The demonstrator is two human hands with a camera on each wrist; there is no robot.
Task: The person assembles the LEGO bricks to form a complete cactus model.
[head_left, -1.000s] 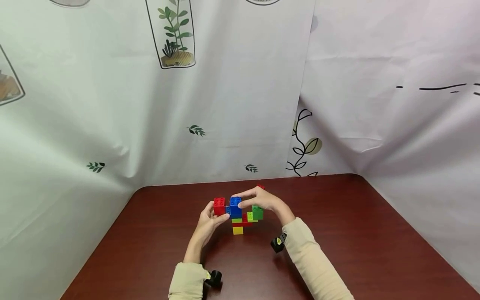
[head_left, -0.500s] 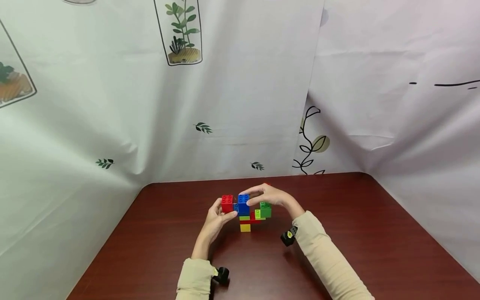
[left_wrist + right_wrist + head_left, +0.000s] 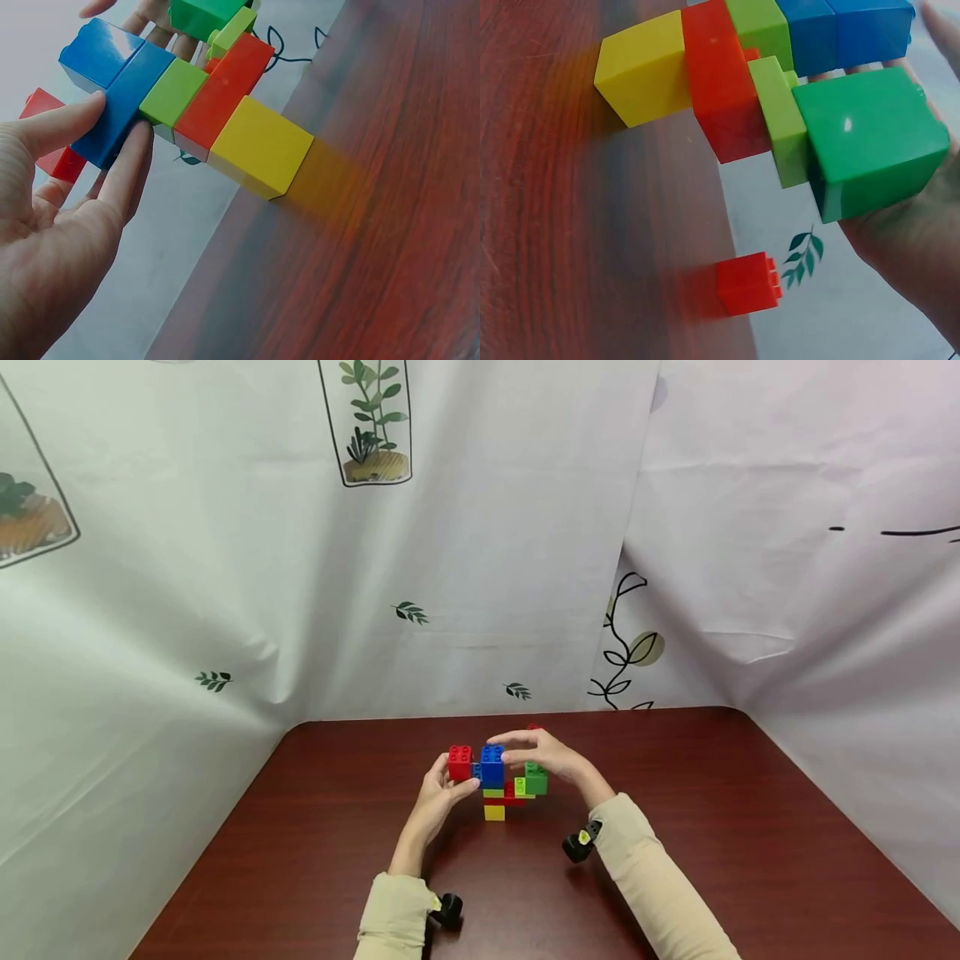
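A stack of toy building bricks stands on a yellow brick (image 3: 262, 146), with red, lime and blue bricks above it. My left hand (image 3: 431, 802) pinches the lower blue brick (image 3: 124, 109) between thumb and fingers. A red brick (image 3: 460, 762) juts from the stack's left side, above the left palm. My right hand (image 3: 551, 754) is at the upper blue brick (image 3: 492, 767), its fairly straight fingers reaching behind and beside the top. Below the right palm, a green brick (image 3: 874, 139) sits on a lime brick (image 3: 780, 124) on the stack's right arm.
A loose red brick (image 3: 746, 285) lies on the dark wooden table (image 3: 345, 827) behind the stack, partly hidden by my right hand in the head view. A patterned white cloth (image 3: 480, 568) hangs along the far edge. Each wrist carries a small black camera (image 3: 447, 910).
The head view has turned slightly, shifting the scene right. My right thumb and fingers have risen a little along the upper blue brick, the thumb drawing toward its edge. My left hand keeps its hold.
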